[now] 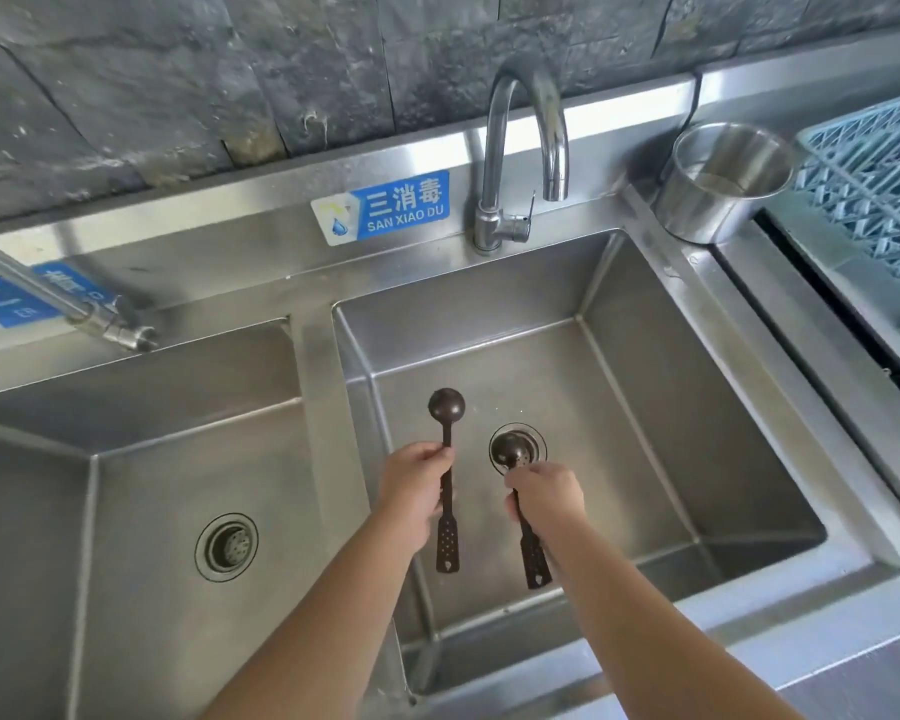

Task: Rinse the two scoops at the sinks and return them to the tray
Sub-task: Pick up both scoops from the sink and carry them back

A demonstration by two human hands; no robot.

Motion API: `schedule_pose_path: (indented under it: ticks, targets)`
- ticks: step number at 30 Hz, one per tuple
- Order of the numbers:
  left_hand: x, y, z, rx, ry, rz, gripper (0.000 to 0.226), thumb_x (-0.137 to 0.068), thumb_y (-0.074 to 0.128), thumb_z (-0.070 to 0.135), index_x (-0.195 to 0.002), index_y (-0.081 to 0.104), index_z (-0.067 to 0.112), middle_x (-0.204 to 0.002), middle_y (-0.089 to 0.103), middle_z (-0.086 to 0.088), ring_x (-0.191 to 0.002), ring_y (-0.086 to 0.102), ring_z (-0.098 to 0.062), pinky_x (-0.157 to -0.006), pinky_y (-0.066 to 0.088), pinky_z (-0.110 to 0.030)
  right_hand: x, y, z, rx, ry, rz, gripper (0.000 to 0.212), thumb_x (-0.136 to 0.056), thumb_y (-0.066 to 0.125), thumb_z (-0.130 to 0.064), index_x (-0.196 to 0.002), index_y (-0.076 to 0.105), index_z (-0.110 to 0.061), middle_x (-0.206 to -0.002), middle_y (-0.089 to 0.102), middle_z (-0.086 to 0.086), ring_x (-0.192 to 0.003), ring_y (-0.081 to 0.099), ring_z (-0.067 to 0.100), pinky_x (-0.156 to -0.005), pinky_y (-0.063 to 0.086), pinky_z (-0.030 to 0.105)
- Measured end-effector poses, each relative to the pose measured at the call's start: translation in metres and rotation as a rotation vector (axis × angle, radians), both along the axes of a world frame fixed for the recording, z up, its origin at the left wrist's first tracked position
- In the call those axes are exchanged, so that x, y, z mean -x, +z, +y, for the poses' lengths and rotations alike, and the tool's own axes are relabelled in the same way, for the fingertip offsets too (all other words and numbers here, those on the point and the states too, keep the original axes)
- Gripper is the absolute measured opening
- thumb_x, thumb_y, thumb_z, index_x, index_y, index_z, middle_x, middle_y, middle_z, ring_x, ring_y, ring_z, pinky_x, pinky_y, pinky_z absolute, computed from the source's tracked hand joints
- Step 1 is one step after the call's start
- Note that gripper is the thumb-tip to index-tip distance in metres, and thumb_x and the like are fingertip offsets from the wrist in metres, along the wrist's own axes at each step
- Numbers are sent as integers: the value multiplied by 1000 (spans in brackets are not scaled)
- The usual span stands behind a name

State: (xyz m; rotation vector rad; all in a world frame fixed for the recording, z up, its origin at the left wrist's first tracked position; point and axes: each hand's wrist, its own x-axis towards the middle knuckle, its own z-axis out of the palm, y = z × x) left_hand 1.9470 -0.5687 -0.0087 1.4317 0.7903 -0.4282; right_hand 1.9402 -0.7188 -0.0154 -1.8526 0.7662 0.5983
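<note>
Two dark brown long-handled scoops are held over the right sink [707, 407]. My left hand [414, 485] grips the handle of the left scoop [446, 407], whose round bowl points away from me. My right hand [546, 496] grips the handle of the right scoop [509, 449], its bowl hovering over the drain [536, 439]. Both flat perforated handle ends stick out below my hands. The curved faucet [526, 148] stands behind the right sink with no water running. A blue plastic tray [874, 179] lies at the far right.
A second sink [141, 485] with its own drain [226, 547] lies to the left, with a straight tap [74, 309] over its back edge. A steel pot [723, 179] stands on the counter between faucet and tray. A blue label [380, 207] sits on the steel backsplash.
</note>
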Motion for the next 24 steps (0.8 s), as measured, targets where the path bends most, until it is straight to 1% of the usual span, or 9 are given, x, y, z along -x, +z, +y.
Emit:
schedule_pose_path:
  ticks: [2, 4, 7, 9, 12, 16, 19, 22, 24]
  targets:
    - [9, 7, 8, 24, 7, 14, 9, -90, 60, 9, -82, 65, 7, -68, 49, -11, -58, 47, -22, -56, 31, -28, 9, 8, 5, 32, -3, -38, 19, -79, 55, -13, -61, 59, -11, -49, 63, 4, -30, 43, 9, -39, 36, 16]
    - [21, 14, 17, 29, -7, 25, 9, -89, 61, 7, -81, 65, 6, -63, 49, -9, -53, 48, -21, -55, 30, -28, 20, 15, 12, 51, 33, -77, 21, -80, 55, -14, -60, 58, -13, -47, 62, 3, -35, 44, 10, -45, 38, 22]
    - [41, 26, 32, 39, -45, 17, 7, -88, 63, 8, -84, 68, 4, -61, 50, -9, -49, 49, -21, -52, 30, -29, 42, 28, 25, -20, -45, -118, 16, -81, 57, -14, -67, 63, -10, -49, 64, 3, -44, 52, 16, -48, 40, 24]
    - [57, 37, 42, 62, -96, -1, 8, -88, 63, 9, -84, 68, 4, -61, 50, -7, -49, 50, -20, -53, 35, -29, 60, 38, 32, -67, -119, -135, 12, -80, 58, -14, -74, 65, -7, -51, 65, 5, -50, 55, 21, -51, 42, 27]
    - [86, 55, 56, 90, -186, -61, 8, -88, 64, 10, -81, 67, 8, -61, 51, -5, -54, 51, -21, -55, 44, -28, 93, 53, 44, -99, -183, -191, 15, -81, 59, -15, -79, 67, -2, -52, 65, 7, -52, 55, 23, -59, 45, 35]
    - [131, 73, 73, 139, -341, -135, 4, -89, 65, 11, -85, 66, 9, -68, 59, -6, -58, 59, -20, -59, 50, -29, 151, 73, 63, -128, -303, -285, 14, -84, 61, -14, -78, 70, -6, -51, 63, 5, -54, 55, 23, -63, 46, 39]
    - [171, 84, 86, 116, -479, -159, 4, -88, 66, 12, -85, 68, 12, -64, 62, 1, -56, 60, -15, -51, 46, -22, 208, 90, 79, -163, -452, -349, 11, -88, 62, -11, -81, 70, -7, -55, 62, 8, -50, 55, 21, -56, 47, 32]
    - [215, 96, 91, 118, -599, -161, 6, -89, 62, 11, -86, 66, 14, -65, 57, 0, -58, 56, -16, -48, 43, -22, 270, 104, 90, -232, -606, -363, 10, -90, 62, -10, -87, 70, -4, -58, 59, 10, -48, 52, 19, -45, 41, 27]
    - [247, 106, 87, 161, -693, -163, 8, -91, 59, 7, -88, 64, 12, -66, 57, 0, -52, 55, -13, -45, 42, -22, 315, 112, 92, -260, -693, -403, 11, -89, 62, -9, -83, 69, -3, -57, 57, 9, -47, 50, 19, -47, 40, 28]
